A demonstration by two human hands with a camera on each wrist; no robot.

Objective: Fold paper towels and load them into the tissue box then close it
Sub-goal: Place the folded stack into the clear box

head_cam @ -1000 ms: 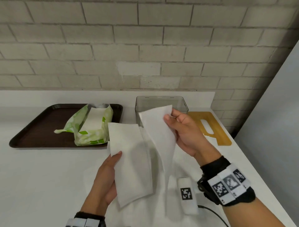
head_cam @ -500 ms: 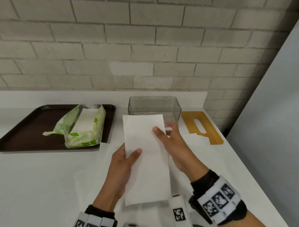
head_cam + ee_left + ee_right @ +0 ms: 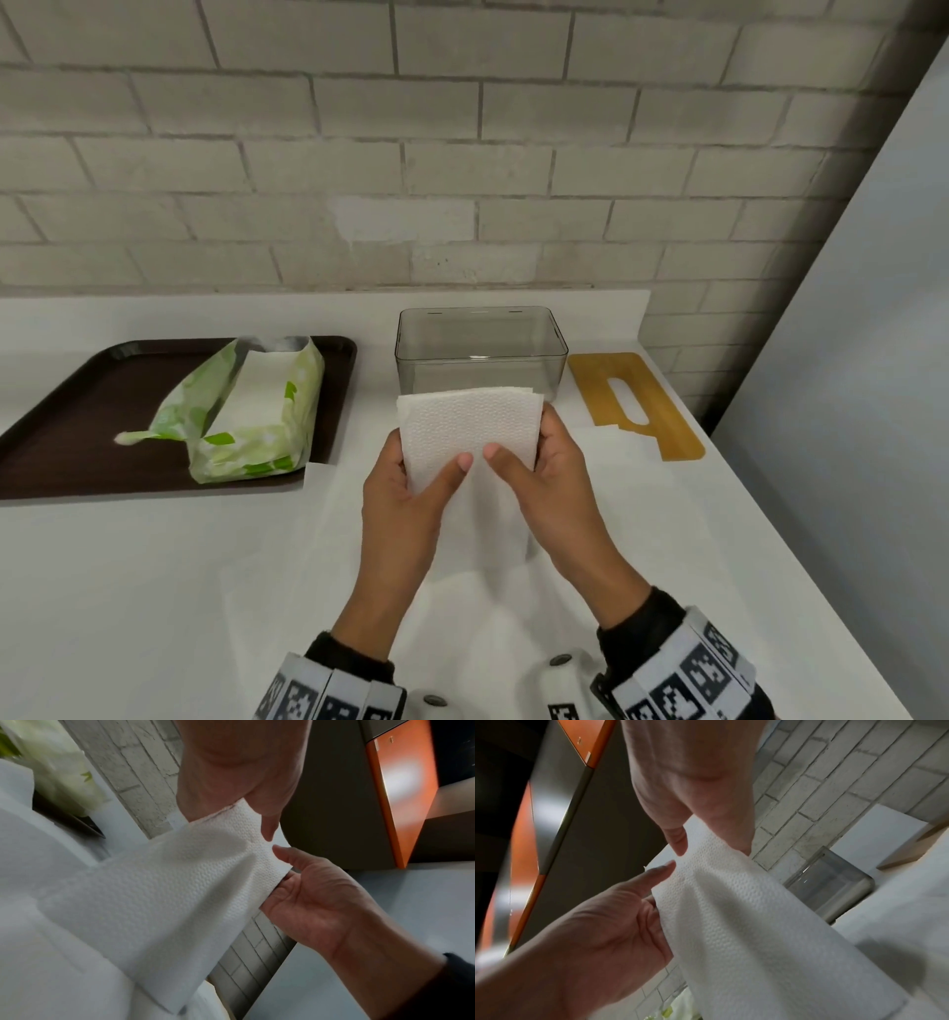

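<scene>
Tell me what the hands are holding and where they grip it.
Both hands hold one folded white embossed paper towel: left hand pinches its left edge, right hand its right edge, thumbs on its near face.

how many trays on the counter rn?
1. The dark brown tray sits at the left of the counter, with the green paper towel pack lying on it. None other in view.

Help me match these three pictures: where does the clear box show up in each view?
Head: clear box at centre, on the counter behind the folded towel.
Left wrist: not in it.
Right wrist: right of centre, beyond the towel.
Shared landmark: the brick wall.
</scene>
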